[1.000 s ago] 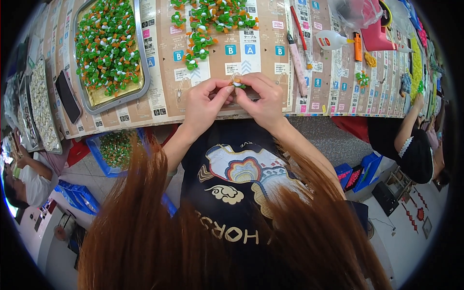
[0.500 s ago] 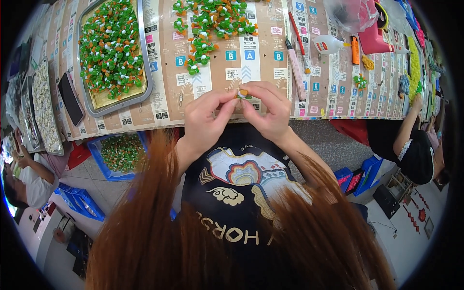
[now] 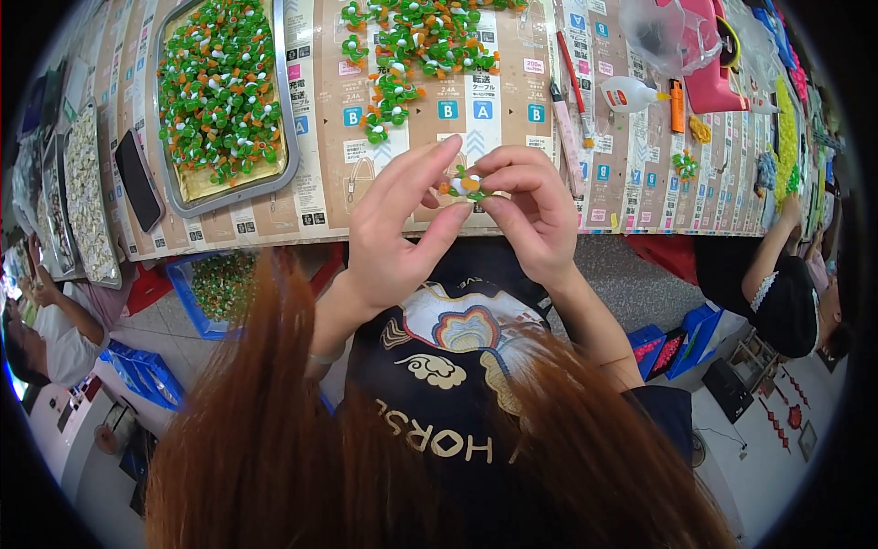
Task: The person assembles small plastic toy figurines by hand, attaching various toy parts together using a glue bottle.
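A small green, white and orange piece (image 3: 467, 187) is pinched between thumb and fingertips of my right hand (image 3: 535, 212), above the table's near edge. Beside it on the left, my left hand (image 3: 395, 224) is open, thumb and fingers apart around the piece's left side. Whether the left thumb touches it I cannot tell. Beyond my hands lies a loose pile of similar pieces (image 3: 393, 82). Many more fill a grey-rimmed metal tray (image 3: 291, 137) on the left.
A phone (image 3: 139, 183) lies left of the tray. To the right are a red brush (image 3: 574, 82), a pale pen (image 3: 564, 137), a white glue bottle (image 3: 629, 94), an orange cutter (image 3: 677, 105) and a pink tape dispenser (image 3: 709, 69). A blue bin (image 3: 197, 316) stands below.
My left hand has opened and drawn away from the piece, which both hands pinched before. My right hand keeps hold of it, and the piece is now more exposed.
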`<move>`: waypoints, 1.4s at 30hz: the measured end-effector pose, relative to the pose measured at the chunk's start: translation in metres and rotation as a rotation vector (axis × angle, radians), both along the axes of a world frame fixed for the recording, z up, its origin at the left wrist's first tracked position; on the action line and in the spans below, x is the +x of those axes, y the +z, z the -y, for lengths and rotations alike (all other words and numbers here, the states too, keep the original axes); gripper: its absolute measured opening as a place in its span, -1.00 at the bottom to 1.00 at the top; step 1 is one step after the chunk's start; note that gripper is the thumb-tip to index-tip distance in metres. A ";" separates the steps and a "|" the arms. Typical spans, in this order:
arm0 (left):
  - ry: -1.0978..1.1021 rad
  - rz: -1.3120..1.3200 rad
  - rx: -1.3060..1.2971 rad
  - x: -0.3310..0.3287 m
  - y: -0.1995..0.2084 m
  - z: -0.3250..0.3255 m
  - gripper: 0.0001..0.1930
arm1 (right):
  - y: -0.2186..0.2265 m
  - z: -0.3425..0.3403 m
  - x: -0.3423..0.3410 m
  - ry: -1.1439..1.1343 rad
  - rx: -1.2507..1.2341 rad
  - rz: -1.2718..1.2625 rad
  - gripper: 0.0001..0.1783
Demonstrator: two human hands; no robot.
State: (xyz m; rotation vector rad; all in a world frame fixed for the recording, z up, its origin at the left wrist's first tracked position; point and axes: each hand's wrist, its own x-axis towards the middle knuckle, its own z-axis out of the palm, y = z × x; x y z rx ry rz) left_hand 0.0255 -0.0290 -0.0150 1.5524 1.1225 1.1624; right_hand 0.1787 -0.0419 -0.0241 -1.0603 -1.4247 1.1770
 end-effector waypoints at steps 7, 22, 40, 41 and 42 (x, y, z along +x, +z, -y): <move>-0.327 0.440 -0.533 -0.013 -0.003 -0.001 -0.65 | 0.004 -0.001 -0.004 -0.073 -0.035 -0.096 -0.81; -0.370 0.922 -0.923 -0.009 -0.018 0.000 -0.67 | 0.006 0.004 -0.006 -0.169 0.006 0.092 -0.84; -0.320 1.011 -0.890 -0.005 -0.019 0.009 -0.68 | 0.009 0.010 -0.010 -0.216 -0.012 0.093 -0.86; -0.301 1.007 -0.903 -0.005 -0.018 0.009 -0.69 | 0.011 0.010 -0.011 -0.207 -0.026 0.089 -0.86; -0.302 1.006 -0.904 -0.005 -0.018 0.009 -0.69 | 0.011 0.010 -0.011 -0.201 -0.039 0.084 -0.86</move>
